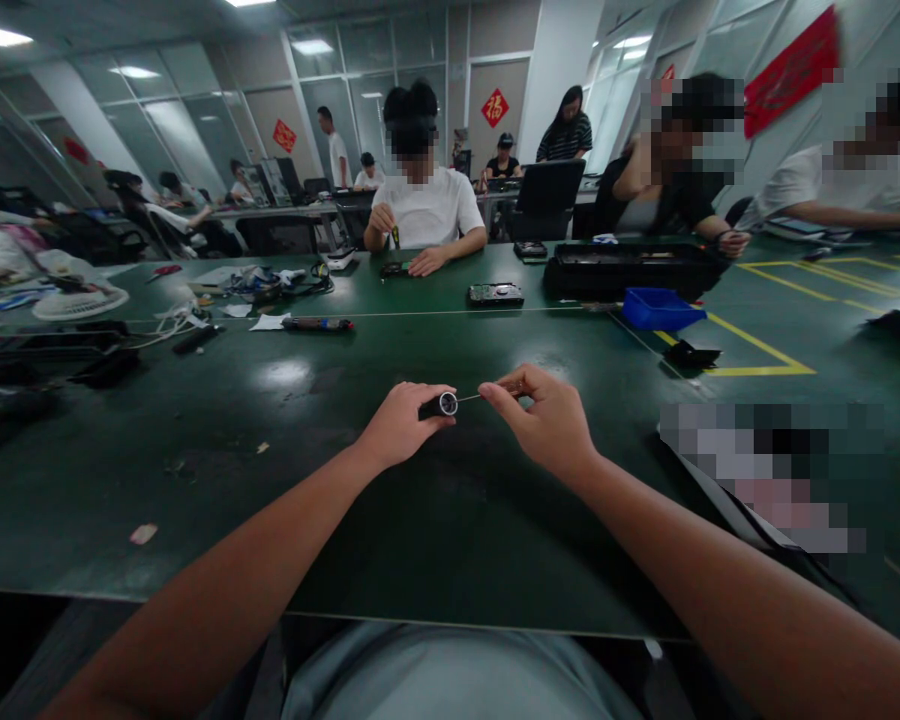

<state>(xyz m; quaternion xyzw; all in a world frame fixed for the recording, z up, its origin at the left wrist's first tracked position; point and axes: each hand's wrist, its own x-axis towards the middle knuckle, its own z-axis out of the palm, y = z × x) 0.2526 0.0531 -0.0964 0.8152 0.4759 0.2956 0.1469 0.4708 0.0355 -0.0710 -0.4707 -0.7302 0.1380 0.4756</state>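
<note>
My left hand [399,425] is closed around a short black cylinder [439,404], whose silver-ringed round end faces me. It looks like a small flashlight, though its far part is hidden by my fingers. A thin screwdriver [471,397] is pinched in my right hand [544,415], with its handle mostly covered by the fingers. Its metal shaft points left, and the tip meets the rim of the cylinder; whether it is inside or only against the edge, I cannot tell. Both hands are above the green table [450,520], near its middle.
A hard drive [495,294] lies ahead, beside a long black housing [630,268] and a blue bin [661,308]. A dark pen-like tool [319,324] rests to the left, with cables [262,283] behind. Across the table a person [424,210] works with a screwdriver.
</note>
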